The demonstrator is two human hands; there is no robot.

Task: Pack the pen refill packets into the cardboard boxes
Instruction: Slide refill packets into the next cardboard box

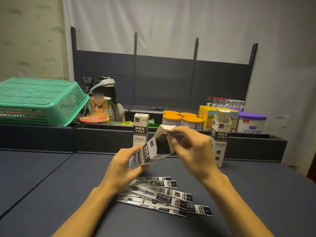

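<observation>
The cardboard box in hand (150,151) is held above the worktop (51,194), tilted with its open end up and to the right. The left hand (123,168) grasps its lower end, fingers curled round the body. The right hand (191,146) is at the open end, fingers curled and pinching dark packets (162,144) that sit in the box mouth; the white flap (165,130) stands open above them. Both forearms reach in from the bottom edge.

The box is white with black panels and printed characters. Two more boxes of the same print stand upright at the rear of the worktop: a closed box (140,130) behind the left hand, and an open-topped box (220,137) to the right, flaps raised; its contents cannot be seen.

Loose pen refill packets (164,195) lie fanned and overlapping on the worktop, just below the hands. They are long, narrow, black-and-white strips.

Behind the worktop, a green basket (39,100) lies upside down at left. Orange-lidded tins (181,118) and water bottles (224,101) sit at right.
</observation>
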